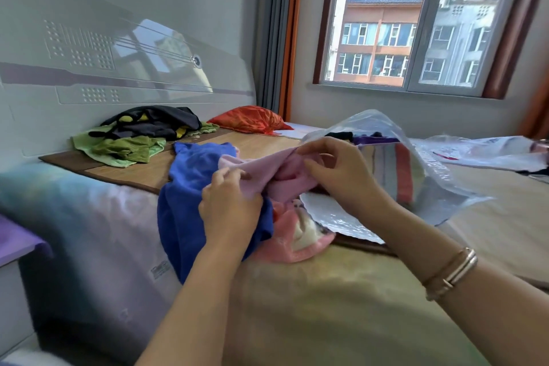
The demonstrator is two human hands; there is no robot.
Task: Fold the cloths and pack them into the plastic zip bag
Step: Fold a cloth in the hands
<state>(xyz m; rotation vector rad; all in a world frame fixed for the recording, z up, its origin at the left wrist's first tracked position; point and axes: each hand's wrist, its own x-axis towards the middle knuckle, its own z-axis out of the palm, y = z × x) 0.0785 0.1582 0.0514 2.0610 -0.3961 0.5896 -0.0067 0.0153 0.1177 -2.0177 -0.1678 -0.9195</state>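
A light pink cloth [261,171] is stretched between both hands above the bed. My left hand [230,202] grips its near left part, and my right hand [335,169] pinches its far edge. Under them lie a blue cloth [184,187] and a darker pink cloth [297,241] with a white patch. The clear plastic zip bag [416,187] lies just right of my right hand, its mouth toward the cloths. A striped cloth [392,169] and dark cloths show through it.
Green and dark cloths [136,137] are heaped by the headboard on a bamboo mat [142,171]. A red-orange pillow [249,119] lies behind. Another plastic bag [481,152] lies at the far right. A purple surface [17,239] sits beside the bed at left.
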